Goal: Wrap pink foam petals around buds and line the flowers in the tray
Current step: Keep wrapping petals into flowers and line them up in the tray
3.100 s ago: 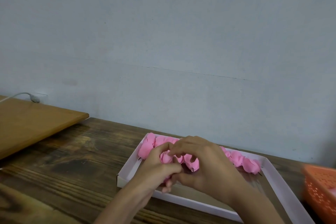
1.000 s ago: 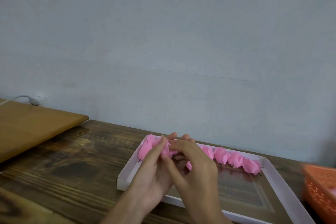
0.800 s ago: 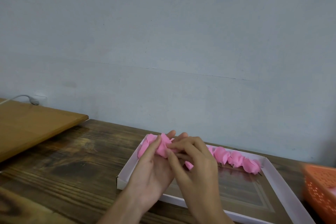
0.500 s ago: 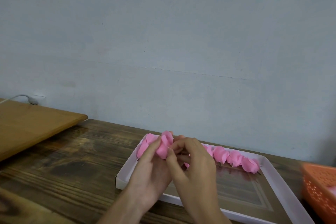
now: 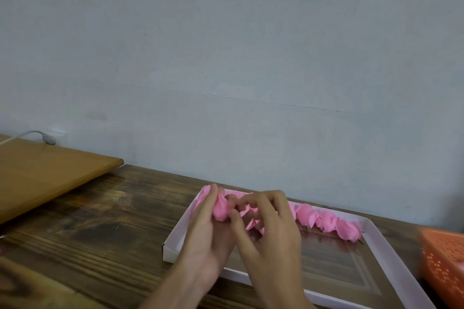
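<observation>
Change: against half a second before, the flower sat a little lower in the hands, and the fingers of the right hand had spread out more to the right.
Hidden: both hands covered the left half of the row of flowers and most of the near left corner of the tray. The fingers of the left hand lay mostly behind the flower.
Cut off: the orange basket was cut by the right edge of the frame, the light wooden board by the left edge, and both forearms by the bottom edge.
Hard to make out: the right fingers were blurred, and the pink pieces between them could not be told apart.
Edges and room: the tray lay on the dark table, its far side near the wall. Its floor in front of the row was bare. The basket stood just beside its right side. A white cable ended at the wall in the left of the frame.
Left hand: it held the flower, the thumb laid along the left side of it.
Right hand: the thumb pressed on the lower right of the flower, the other fingers bent and apart. Whether they pinched a petal, I cannot tell.
Flower: held above the left end of the tray, in front of the row.
</observation>
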The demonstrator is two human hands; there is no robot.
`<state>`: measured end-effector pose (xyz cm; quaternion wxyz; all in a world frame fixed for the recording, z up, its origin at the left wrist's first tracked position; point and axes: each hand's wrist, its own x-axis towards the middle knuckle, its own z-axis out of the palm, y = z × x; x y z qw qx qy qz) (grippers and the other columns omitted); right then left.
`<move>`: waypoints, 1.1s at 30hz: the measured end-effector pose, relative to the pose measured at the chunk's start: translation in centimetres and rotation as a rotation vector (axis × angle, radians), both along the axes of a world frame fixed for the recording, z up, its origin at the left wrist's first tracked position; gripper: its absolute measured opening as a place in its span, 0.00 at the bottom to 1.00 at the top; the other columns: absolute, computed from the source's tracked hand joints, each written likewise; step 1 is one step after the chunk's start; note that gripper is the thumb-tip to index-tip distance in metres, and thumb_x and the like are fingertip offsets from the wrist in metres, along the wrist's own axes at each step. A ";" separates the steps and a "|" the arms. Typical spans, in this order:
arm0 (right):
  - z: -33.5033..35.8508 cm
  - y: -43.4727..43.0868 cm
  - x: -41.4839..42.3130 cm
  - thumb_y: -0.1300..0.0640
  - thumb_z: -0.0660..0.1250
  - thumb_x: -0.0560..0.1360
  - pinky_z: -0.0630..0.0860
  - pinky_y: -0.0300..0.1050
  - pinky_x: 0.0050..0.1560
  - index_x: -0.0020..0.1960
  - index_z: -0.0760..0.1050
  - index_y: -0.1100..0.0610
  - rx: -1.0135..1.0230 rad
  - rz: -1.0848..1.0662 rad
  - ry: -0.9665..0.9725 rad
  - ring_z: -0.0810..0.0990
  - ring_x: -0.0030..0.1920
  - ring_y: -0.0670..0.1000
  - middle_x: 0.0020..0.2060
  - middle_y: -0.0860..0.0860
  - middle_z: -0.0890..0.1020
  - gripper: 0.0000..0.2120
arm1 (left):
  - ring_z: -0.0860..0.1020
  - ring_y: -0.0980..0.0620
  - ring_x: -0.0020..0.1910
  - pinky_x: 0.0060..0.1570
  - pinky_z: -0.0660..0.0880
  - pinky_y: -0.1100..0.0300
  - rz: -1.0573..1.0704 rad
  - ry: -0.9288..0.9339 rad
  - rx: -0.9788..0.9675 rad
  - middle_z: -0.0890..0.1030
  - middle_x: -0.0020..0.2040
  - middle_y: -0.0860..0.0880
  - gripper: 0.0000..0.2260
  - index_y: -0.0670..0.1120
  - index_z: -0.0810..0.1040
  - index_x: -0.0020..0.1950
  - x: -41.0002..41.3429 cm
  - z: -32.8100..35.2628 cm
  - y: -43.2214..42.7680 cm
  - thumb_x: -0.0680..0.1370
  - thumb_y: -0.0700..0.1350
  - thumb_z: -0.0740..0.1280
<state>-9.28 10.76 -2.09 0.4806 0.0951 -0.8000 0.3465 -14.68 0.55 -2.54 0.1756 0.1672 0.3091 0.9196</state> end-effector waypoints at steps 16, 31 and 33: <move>-1.6 -0.2 -0.9 0.54 0.78 0.72 0.80 0.44 0.48 0.56 0.76 0.44 -0.115 0.256 -0.218 0.82 0.52 0.47 0.50 0.41 0.82 0.17 | 0.84 0.47 0.38 0.35 0.81 0.55 0.161 -0.033 -0.129 0.83 0.42 0.45 0.11 0.47 0.81 0.43 0.7 0.3 -0.1 0.65 0.44 0.80; 1.1 -0.4 -0.7 0.45 0.69 0.77 0.73 0.41 0.34 0.46 0.86 0.52 -0.744 0.792 -0.800 0.78 0.33 0.51 0.34 0.55 0.81 0.12 | 0.73 0.52 0.27 0.22 0.65 0.64 0.064 0.272 -0.384 0.87 0.54 0.40 0.28 0.49 0.83 0.41 1.1 0.5 -1.5 0.58 0.71 0.82; 1.0 -0.3 -0.9 0.51 0.70 0.75 0.73 0.42 0.33 0.47 0.85 0.55 -0.798 0.838 -0.848 0.78 0.32 0.52 0.34 0.57 0.80 0.09 | 0.77 0.51 0.30 0.20 0.64 0.66 0.097 0.258 -0.412 0.87 0.55 0.41 0.28 0.49 0.83 0.41 1.3 0.8 -1.3 0.60 0.71 0.81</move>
